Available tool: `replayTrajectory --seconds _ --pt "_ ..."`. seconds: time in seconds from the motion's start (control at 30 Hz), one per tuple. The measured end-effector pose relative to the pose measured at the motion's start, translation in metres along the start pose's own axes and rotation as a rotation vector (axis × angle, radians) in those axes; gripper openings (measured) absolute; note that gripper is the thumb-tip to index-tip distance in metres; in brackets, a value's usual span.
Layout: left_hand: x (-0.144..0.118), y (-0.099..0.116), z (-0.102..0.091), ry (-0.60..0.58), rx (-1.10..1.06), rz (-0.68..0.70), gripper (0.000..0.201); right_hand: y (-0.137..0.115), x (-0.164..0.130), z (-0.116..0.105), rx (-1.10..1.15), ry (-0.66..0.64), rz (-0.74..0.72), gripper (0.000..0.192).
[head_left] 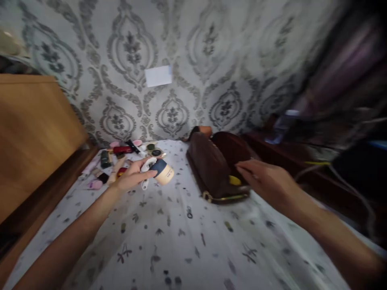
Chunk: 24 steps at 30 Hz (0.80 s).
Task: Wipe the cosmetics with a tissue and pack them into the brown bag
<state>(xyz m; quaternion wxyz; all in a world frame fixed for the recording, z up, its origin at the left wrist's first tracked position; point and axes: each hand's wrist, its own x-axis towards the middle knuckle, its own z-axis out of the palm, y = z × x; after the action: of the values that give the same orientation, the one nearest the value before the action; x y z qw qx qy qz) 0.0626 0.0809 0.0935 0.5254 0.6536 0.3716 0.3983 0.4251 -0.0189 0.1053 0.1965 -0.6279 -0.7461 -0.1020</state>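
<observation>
My left hand [133, 175] is closed around a cream jar with a dark blue lid [165, 172], tilted above the cloth. A small white object [149, 164] shows beside the jar in the same hand; its kind is unclear. Over on the right lies a dark brown zippered bag [208, 165], its mouth open toward me. At the bag's right rim, my right hand [266, 179] has its fingers pressed together on the edge, slightly blurred. Something yellow [235, 180] shows inside the opening. The rest of the bag's inside is dark.
Several cosmetic tubes and bottles [104, 159] lie in a cluster near the wall, left of the bag. A wooden cabinet [36, 137] borders the patterned cloth [169, 241] on the left. A clear bottle [282, 125] and cables [347, 185] are at the right.
</observation>
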Motion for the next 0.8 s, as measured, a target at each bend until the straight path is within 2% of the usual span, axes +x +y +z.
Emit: replayTrajectory --seconds 0.13,0.27,0.37,0.47,0.57,0.67,0.73,0.8 --pt "0.012 0.036 0.054 -0.116 0.093 0.128 0.057 0.001 -0.016 0.013 0.064 -0.106 -0.048 0.029" --pt "0.046 0.067 0.112 -0.128 0.209 0.296 0.054 -0.003 -0.040 0.022 0.065 -0.075 -0.145 0.018" --pt "0.081 0.080 0.157 -0.189 0.310 0.443 0.050 -0.008 -0.042 0.019 0.040 -0.078 -0.111 0.018" --pt "0.115 0.084 0.191 -0.234 0.547 0.513 0.050 -0.010 -0.032 0.012 0.043 -0.130 -0.037 0.036" --pt "0.137 0.085 0.203 -0.275 0.880 0.470 0.042 -0.004 -0.024 0.009 0.111 -0.156 -0.073 0.039" --pt "0.153 0.082 0.196 -0.342 1.106 0.331 0.033 0.005 -0.025 0.014 0.181 -0.121 -0.145 0.036" --pt "0.168 0.074 0.188 -0.359 1.096 0.150 0.025 0.009 -0.029 0.019 0.180 -0.116 -0.178 0.028" --pt "0.188 0.060 0.181 -0.303 0.956 -0.040 0.015 0.010 -0.033 0.024 0.153 -0.113 -0.193 0.020"
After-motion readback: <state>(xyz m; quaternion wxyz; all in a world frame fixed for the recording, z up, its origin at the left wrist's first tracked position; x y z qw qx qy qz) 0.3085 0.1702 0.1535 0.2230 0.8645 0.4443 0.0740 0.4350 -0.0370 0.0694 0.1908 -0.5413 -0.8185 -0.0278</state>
